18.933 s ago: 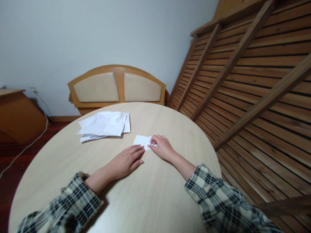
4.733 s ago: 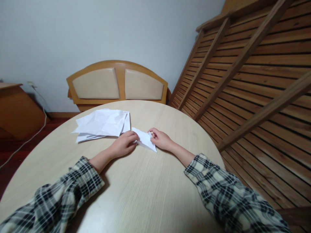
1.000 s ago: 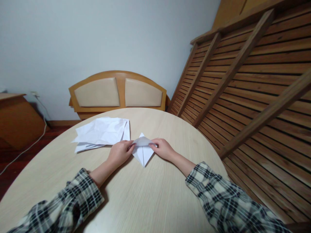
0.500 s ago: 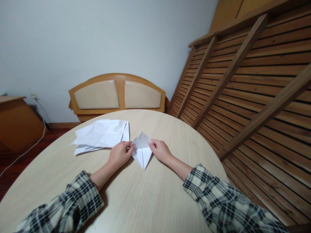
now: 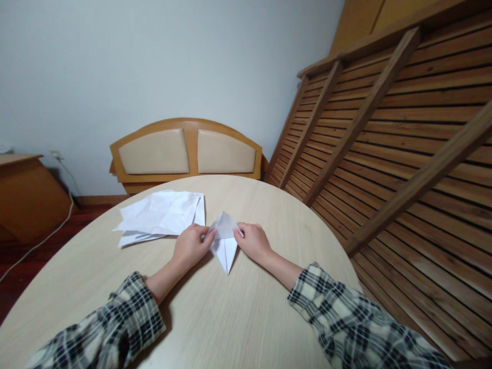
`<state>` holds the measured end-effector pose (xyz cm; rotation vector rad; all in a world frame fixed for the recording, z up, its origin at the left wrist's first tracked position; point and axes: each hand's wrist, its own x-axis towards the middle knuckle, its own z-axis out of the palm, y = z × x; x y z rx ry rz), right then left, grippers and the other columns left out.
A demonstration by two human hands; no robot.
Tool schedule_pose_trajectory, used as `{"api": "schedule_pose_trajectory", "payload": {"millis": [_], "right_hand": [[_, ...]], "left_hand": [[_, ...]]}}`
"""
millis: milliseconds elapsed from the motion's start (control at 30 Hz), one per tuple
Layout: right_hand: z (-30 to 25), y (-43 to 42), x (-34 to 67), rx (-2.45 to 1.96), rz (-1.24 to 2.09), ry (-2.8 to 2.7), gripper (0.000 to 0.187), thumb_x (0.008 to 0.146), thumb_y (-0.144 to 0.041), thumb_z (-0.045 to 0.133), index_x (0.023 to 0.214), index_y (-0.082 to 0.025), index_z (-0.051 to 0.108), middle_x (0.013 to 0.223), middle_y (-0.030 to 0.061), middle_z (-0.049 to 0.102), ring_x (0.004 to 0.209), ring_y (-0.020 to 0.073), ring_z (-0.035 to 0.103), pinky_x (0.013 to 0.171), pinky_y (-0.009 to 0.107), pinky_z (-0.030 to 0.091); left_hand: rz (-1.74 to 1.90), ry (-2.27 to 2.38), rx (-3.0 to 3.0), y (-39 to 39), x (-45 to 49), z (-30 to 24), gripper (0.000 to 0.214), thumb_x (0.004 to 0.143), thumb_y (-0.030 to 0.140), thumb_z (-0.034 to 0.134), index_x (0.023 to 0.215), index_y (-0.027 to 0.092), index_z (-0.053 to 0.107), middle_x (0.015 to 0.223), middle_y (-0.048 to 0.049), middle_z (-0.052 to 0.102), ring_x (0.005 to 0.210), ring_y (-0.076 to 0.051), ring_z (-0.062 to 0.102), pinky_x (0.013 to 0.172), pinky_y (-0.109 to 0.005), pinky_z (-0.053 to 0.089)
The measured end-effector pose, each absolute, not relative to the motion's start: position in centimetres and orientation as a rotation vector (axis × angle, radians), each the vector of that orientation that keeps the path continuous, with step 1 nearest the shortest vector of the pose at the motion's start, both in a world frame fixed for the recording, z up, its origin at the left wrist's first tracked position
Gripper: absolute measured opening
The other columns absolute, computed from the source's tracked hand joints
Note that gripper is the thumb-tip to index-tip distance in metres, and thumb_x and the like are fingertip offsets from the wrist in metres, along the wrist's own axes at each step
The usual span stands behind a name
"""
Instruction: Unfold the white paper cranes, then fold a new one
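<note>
A folded sheet of white paper (image 5: 225, 251) is held between my two hands near the middle of the table. Its upper flap looks greyish and comes to a blunt point away from me; the lower part narrows to a sharp tip towards me, with a crease down its centre. My left hand (image 5: 192, 245) pinches the left edge, thumb on top. On the right edge, my right hand (image 5: 253, 240) grips with its thumb at the flap's corner. The fingers under the paper are partly hidden. Just beyond my left hand lies a loose stack of crumpled white paper (image 5: 161, 211).
The round light-wood table (image 5: 238, 323) fills the foreground. Behind it stands a padded wooden headboard (image 5: 190, 154) against the wall. A slatted wooden frame (image 5: 369, 148) leans along the right. At the left are a wooden cabinet (image 5: 31, 197) and a white cord (image 5: 46, 238).
Both hands have drawn slightly closer together, and the paper's lower part looks narrower. A fold now shows in the upper flap, and the near tip sits slightly lower.
</note>
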<state>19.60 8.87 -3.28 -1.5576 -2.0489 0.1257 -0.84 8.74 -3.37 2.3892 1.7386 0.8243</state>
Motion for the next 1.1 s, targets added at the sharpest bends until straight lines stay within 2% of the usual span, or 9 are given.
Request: {"api": "schedule_pose_trajectory", "payload": {"millis": [200, 400, 700, 1100], "right_hand": [[-3.4, 8.9, 19.6, -1.554, 0.04, -2.086, 0.032, 0.095, -0.031, 0.048, 0.071, -0.02, 0.065, 0.065, 0.0017, 0.067, 0.061, 0.0149, 0.054, 0.07, 0.03, 0.031], [-3.4, 8.9, 19.6, -1.544, 0.041, -2.106, 0.031, 0.096, -0.031, 0.048, 0.075, -0.021, 0.068, 0.07, 0.003, 0.071, 0.064, 0.0159, 0.058, 0.072, 0.03, 0.032], [-3.1, 8.8, 19.1, -1.592, -0.006, -2.102, 0.029, 0.095, -0.03, 0.049, 0.078, -0.021, 0.07, 0.073, 0.0039, 0.073, 0.067, 0.0174, 0.061, 0.071, 0.031, 0.034], [-3.1, 8.5, 18.8, -1.57, -0.065, -2.158, 0.027, 0.096, -0.029, 0.049, 0.081, -0.02, 0.071, 0.074, 0.0044, 0.072, 0.073, 0.0182, 0.063, 0.078, 0.031, 0.037]], "left_hand": [[0.907, 1.653, 2.22, 8.8, -0.1, -3.3, 0.042, 0.094, 0.045, 0.042, 0.073, 0.018, 0.067, 0.072, -0.008, 0.068, 0.068, -0.023, 0.061, 0.061, -0.031, 0.033], [1.035, 1.561, 2.045, 9.4, 0.3, -3.6, 0.041, 0.093, 0.047, 0.044, 0.09, 0.018, 0.072, 0.087, -0.01, 0.076, 0.079, -0.025, 0.067, 0.067, -0.033, 0.042], [1.218, 1.42, 1.974, 10.2, 1.3, -4.1, 0.038, 0.091, 0.044, 0.044, 0.09, 0.016, 0.071, 0.077, -0.0057, 0.072, 0.069, -0.02, 0.062, 0.065, -0.031, 0.042], [1.317, 1.488, 1.873, 10.2, 2.2, -3.3, 0.046, 0.091, 0.053, 0.044, 0.067, 0.018, 0.062, 0.058, -0.0008, 0.059, 0.059, -0.017, 0.053, 0.056, -0.028, 0.034]]}}
